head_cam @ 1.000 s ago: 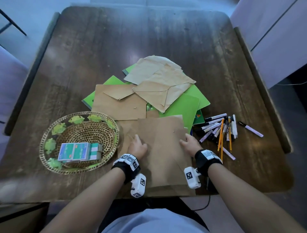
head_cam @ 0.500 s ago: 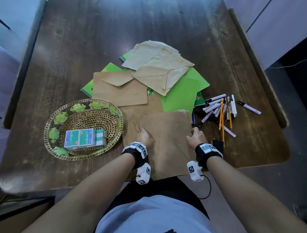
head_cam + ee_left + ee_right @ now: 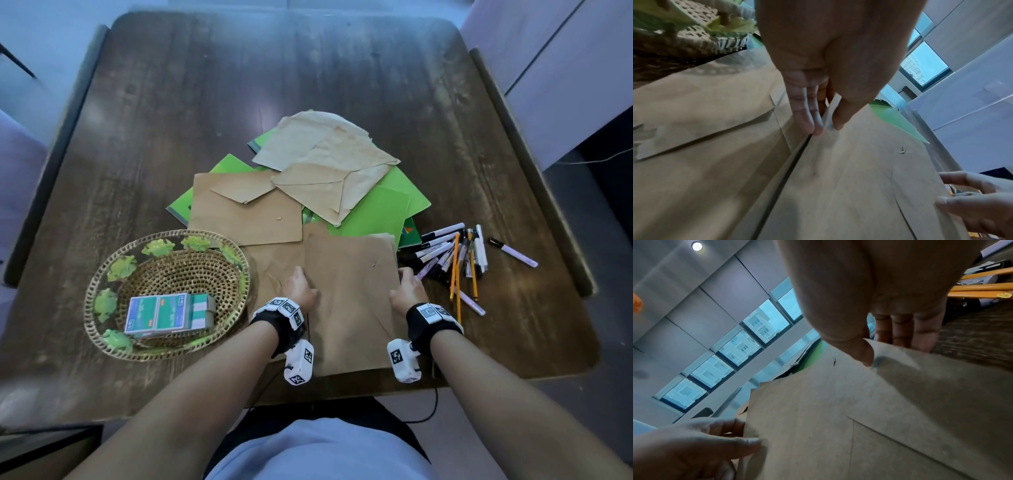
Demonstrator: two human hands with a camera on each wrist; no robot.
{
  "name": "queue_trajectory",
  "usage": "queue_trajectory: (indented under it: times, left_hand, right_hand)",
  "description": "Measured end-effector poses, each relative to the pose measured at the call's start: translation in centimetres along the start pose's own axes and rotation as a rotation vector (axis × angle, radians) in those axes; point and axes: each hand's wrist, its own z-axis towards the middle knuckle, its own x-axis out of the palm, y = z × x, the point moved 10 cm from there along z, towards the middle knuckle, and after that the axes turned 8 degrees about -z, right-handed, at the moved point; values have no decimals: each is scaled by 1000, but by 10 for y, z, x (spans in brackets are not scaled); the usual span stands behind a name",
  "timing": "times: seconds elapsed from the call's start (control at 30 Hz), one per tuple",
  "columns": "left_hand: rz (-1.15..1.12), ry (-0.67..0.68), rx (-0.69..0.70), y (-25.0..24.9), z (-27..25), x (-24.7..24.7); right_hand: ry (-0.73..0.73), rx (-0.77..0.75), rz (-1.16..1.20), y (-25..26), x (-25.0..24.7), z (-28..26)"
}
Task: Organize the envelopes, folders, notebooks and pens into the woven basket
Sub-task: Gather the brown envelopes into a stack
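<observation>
A large brown envelope [image 3: 349, 301] lies at the table's near edge, on top of another brown envelope [image 3: 274, 263]. My left hand [image 3: 299, 286] pinches its left edge, thumb on top and fingers [image 3: 807, 120] beneath. My right hand [image 3: 406, 287] pinches its right edge the same way, with the thumb [image 3: 857, 350] on the paper. The woven basket [image 3: 164, 294] with green leaf trim stands to the left. Behind lie more brown envelopes [image 3: 246, 209], crumpled tan ones [image 3: 329, 164] and green folders [image 3: 380, 212]. Several pens and markers [image 3: 455, 257] lie to the right.
Inside the basket lies a stack of small green and white boxes [image 3: 168, 313]. One marker [image 3: 512, 251] lies apart near the table's right rim [image 3: 534, 178]. Chairs stand at both sides of the dark wooden table [image 3: 274, 85].
The head view has shifted. Both hands have stayed at the two side edges of the top brown envelope, which sits in about the same place.
</observation>
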Motion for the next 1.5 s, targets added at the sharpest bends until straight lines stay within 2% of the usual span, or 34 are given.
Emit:
queue_trajectory:
  times: [0.1, 0.2, 0.33, 0.5, 0.67, 0.77, 0.87, 0.93, 1.03, 1.17, 1.23, 1.33, 1.43, 1.5]
  left_hand:
    - [-38, -89, -7, -9, 9, -14]
    - [13, -173, 79, -33, 28, -41]
    - [44, -181, 218, -85, 67, -78]
    - [101, -266, 298, -142, 128, -127]
    - [247, -245, 251, -171, 188, -137]
    - [281, -206, 143, -170, 220, -129]
    - [284, -181, 23, -160, 242, -122]
    - [274, -160, -20, -155, 248, -118]
    - [240, -182, 9, -155, 251, -121]
    - [207, -218, 31, -146, 234, -129]
    - [171, -205, 43, -141, 218, -130]
    - [2, -140, 95, -133, 185, -122]
    - [-159, -113, 176, -123, 142, -113]
    - [-234, -74, 168, -103, 117, -102]
  right_hand:
    - [-49, 26, -38, 7, -18, 10]
    - [-75, -44, -13, 36, -39, 30]
    - [32, -112, 52, 83, -58, 71]
    - [138, -94, 151, 133, -69, 135]
    - [196, -50, 149, 158, -62, 177]
    - [239, 25, 251, 156, -45, 200]
    - [203, 80, 307, 141, -27, 238]
    - [173, 93, 355, 142, -33, 237]
    - [147, 101, 479, 151, -56, 213]
    - [156, 15, 613, 148, -74, 192]
    - [173, -22, 663, 142, -81, 177]
    - [195, -105, 688, 131, -92, 146]
    - [228, -156, 675, 108, -89, 114]
    - [243, -167, 674, 92, -85, 92]
